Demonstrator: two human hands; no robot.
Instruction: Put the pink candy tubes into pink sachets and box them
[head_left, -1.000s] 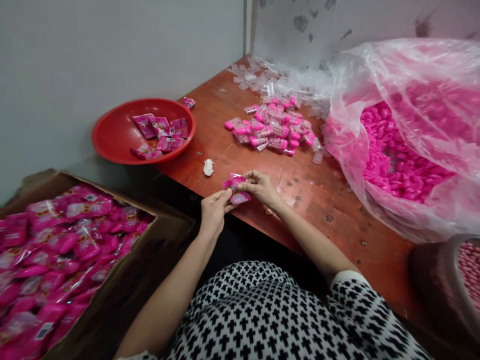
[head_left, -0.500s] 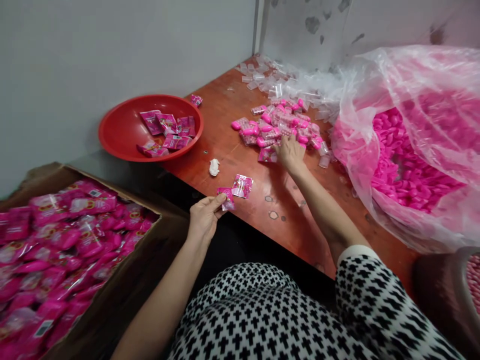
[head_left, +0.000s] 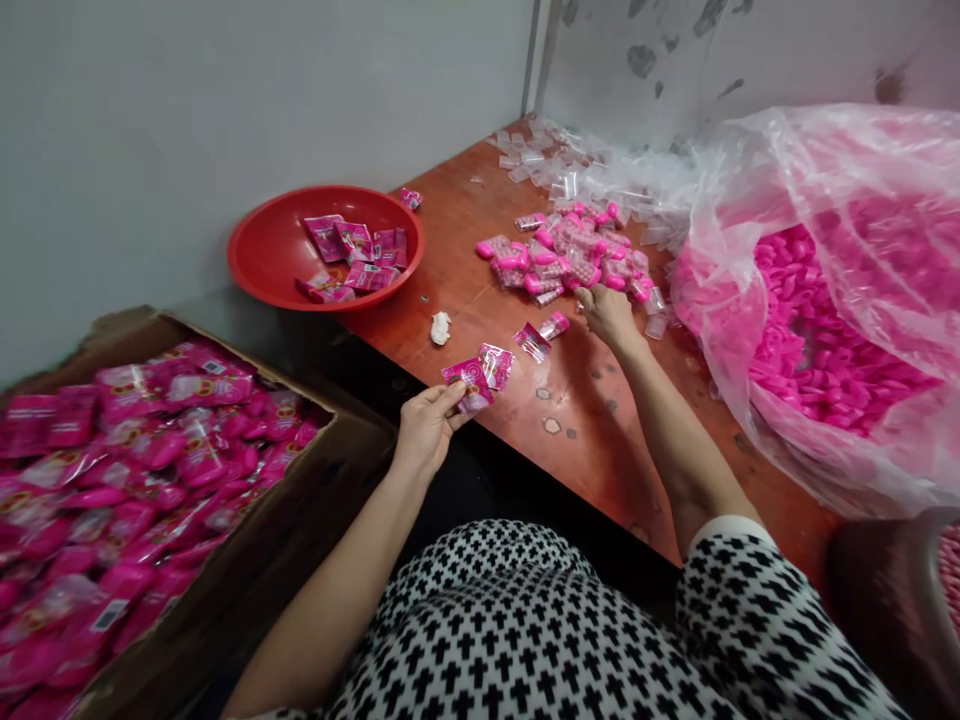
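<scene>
My left hand (head_left: 429,428) is at the table's near edge and pinches a small pink packet (head_left: 466,384). A second pink packet (head_left: 498,364) lies on the red-brown table (head_left: 592,430) just right of it. My right hand (head_left: 609,312) reaches forward to the near edge of a pile of pink-capped vials (head_left: 562,258). Its fingers are curled down, and what they hold is hidden. Beside that hand lie a single pink-capped vial (head_left: 555,324) and another small packet (head_left: 531,342).
A red bowl (head_left: 259,262) with several pink packets sits at the back left. A cardboard box (head_left: 341,455) full of pink packets stands at my left. A big clear bag of pink caps (head_left: 825,300) fills the right. Empty clear vials (head_left: 551,165) lie at the back, a white scrap (head_left: 440,327) mid-table.
My right hand let go of the packet and reached to the vial pile, then drew back slightly; a vial and a packet now lie beside it. My left hand kept its packet.
</scene>
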